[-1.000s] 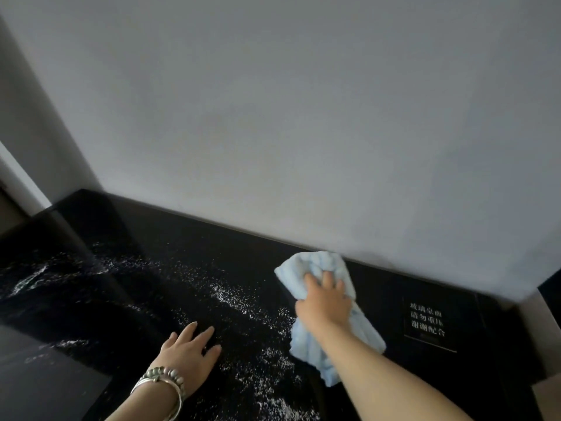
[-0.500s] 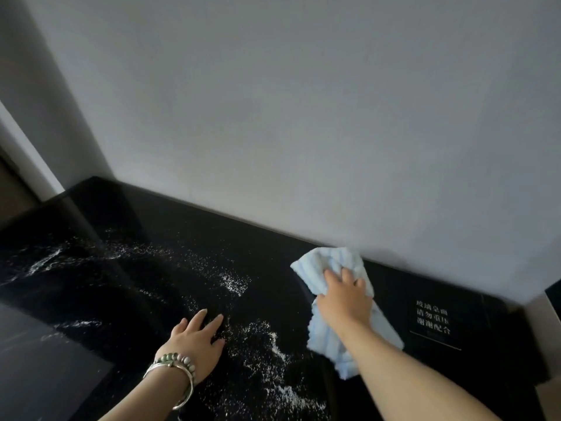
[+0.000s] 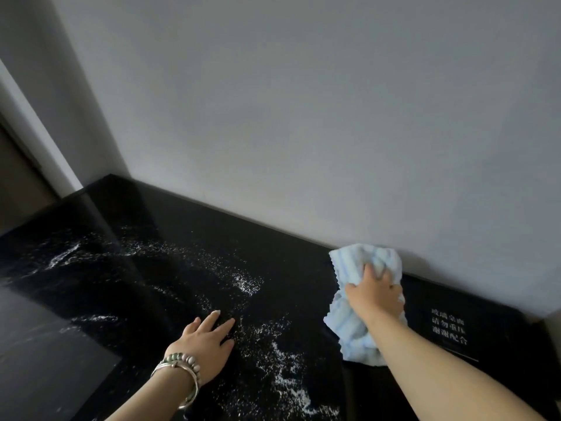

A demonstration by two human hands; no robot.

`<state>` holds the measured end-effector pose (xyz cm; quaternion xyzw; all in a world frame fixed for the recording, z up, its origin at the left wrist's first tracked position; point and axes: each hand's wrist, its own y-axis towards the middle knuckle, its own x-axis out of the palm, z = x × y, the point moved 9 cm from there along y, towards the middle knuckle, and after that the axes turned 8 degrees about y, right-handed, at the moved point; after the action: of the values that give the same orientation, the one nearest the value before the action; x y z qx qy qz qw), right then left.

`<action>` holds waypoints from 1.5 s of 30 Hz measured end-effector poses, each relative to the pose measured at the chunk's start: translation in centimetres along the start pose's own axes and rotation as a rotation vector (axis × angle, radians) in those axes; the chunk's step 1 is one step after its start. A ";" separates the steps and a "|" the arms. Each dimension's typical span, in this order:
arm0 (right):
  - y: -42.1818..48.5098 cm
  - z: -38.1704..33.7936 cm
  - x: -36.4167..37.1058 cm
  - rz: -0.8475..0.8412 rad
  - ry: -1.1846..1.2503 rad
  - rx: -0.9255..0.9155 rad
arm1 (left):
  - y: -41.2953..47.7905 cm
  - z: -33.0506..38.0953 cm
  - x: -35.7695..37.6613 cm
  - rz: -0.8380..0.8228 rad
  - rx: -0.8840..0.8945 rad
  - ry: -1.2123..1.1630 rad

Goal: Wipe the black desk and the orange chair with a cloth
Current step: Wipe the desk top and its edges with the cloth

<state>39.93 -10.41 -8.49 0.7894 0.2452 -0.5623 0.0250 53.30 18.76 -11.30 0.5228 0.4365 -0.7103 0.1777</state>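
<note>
Left hand, fingers flat and spread, rests on the black desk amid white speckles, likely as a brace. Right hand presses the bunched light-blue cloth near the wall, beside the printed notice. Orange chair unseen.

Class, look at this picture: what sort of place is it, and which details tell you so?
Probably an indoor room, perhaps a hotel or office: a glossy black desk set against a plain grey wall, with a small printed notice on its top.
</note>
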 end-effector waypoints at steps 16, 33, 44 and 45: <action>-3.1 -16.1 8.1 -0.009 0.024 -0.065 | 7.7 -12.6 -5.8 0.245 0.112 0.026; -1.5 -20.0 8.9 -0.028 -0.034 0.017 | 9.4 -19.7 -6.5 0.257 0.129 -0.010; -9.7 -30.8 16.3 -0.299 0.046 -0.559 | 7.9 -21.2 -6.2 0.277 -0.025 -0.054; -9.5 -30.8 15.6 -0.298 0.113 -0.559 | 7.8 -21.1 -6.3 0.283 -0.031 -0.056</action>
<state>66.78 13.21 -9.01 0.7374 0.5039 -0.4259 0.1445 73.66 30.11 -10.51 0.5565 0.3642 -0.6855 0.2962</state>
